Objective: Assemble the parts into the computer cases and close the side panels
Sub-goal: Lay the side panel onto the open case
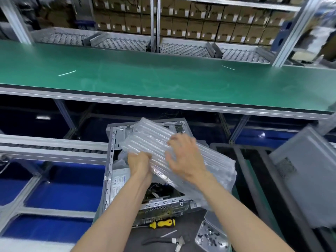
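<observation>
A person's left hand (139, 163) grips an air-cushion pack (174, 160) held over the open case (112, 171), landmark of the bench; the right hand (183, 157) lies spread flat on the pack. A side panel (309, 177) leans right of the case, apparently not yet fitted; assembly looks unfinished.

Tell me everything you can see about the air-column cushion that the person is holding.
The air-column cushion is a clear plastic sheet of parallel inflated tubes, folded or doubled into a flat pack. It is tilted, running from upper left to lower right above the open computer case. The left hand grips its near left edge; the right hand rests on top with fingers spread. Its lower edge looks crumpled.
</observation>
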